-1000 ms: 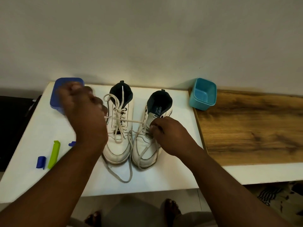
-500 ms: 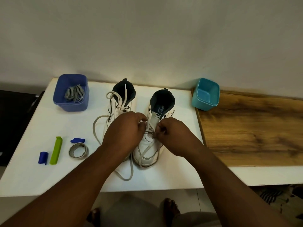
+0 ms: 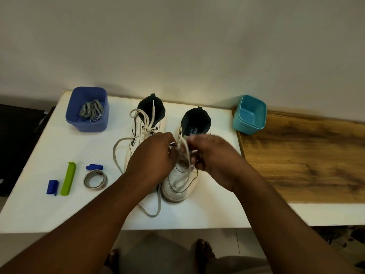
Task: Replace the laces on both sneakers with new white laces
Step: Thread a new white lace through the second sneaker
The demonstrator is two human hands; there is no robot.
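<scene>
A plain pale wall (image 3: 177, 36) fills the top — a soft light glows low on it. Below sits a white tabletop (image 3: 49, 147). Beside it, on the right, lies a brown wooden board (image 3: 306, 159). A dark thing (image 3: 17, 139) stands at the left. The floor (image 3: 162, 246) is grey.

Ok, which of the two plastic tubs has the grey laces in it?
The dark blue tub at the table's back left holds the grey laces. The teal tub, at the right, looks empty.
</scene>
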